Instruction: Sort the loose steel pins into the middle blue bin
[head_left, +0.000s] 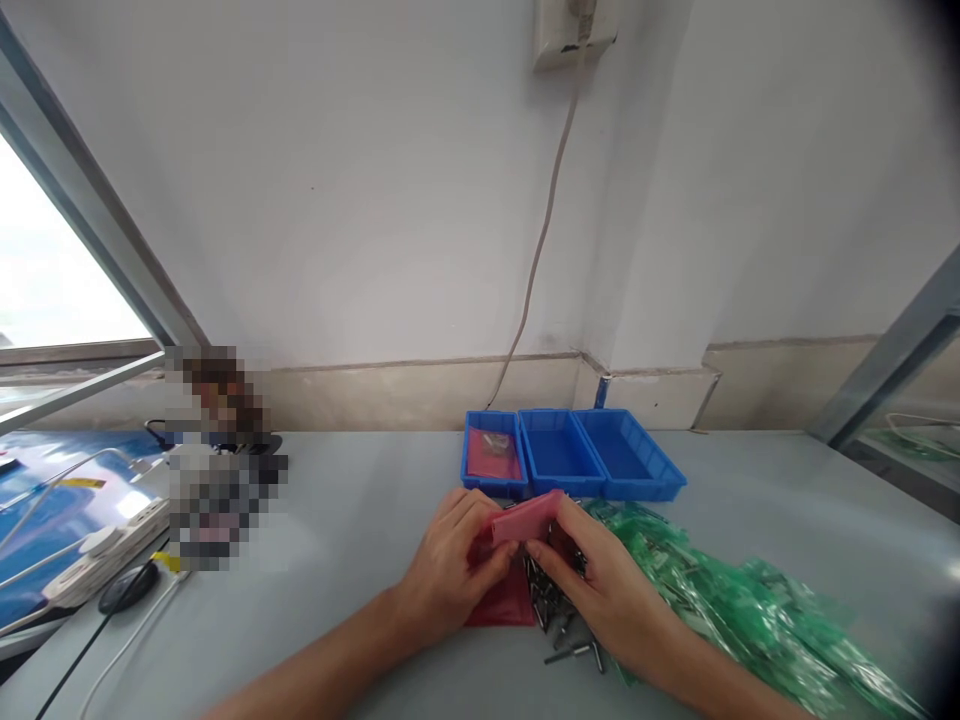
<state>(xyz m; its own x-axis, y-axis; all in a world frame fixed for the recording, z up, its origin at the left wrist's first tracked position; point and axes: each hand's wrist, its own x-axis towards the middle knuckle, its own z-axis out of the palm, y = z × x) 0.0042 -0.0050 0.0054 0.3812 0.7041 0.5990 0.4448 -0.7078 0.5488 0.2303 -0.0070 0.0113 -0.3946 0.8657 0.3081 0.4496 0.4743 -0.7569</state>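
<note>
Lying nearest on the grey table [337, 580] are a few loose, thin metal rods [574, 652], just nearer than the right hand's fingers. Beyond them, a heap of dark, slender metal pieces [547, 598] runs up beneath the right hand [600, 575], which is clearly the nearer hand to it. Beside the heap's left side, a flat red-pink plastic sheet [502, 605] lies partly under the left hand [454, 565]; whether it joins what is held, I cannot tell.

Above these, both hands pinch a folded red-pink plastic packet [525, 518], one at each end, thumbs close together on the near side. Its long axis runs crosswise, hand to hand, right end tipped slightly away. The heap therefore lies nearward and rightward of this grip. Crumpled green plastic bags [720, 590] spread rightward; three blue plastic trays [645, 492] stand toward the table's far edge.
</note>
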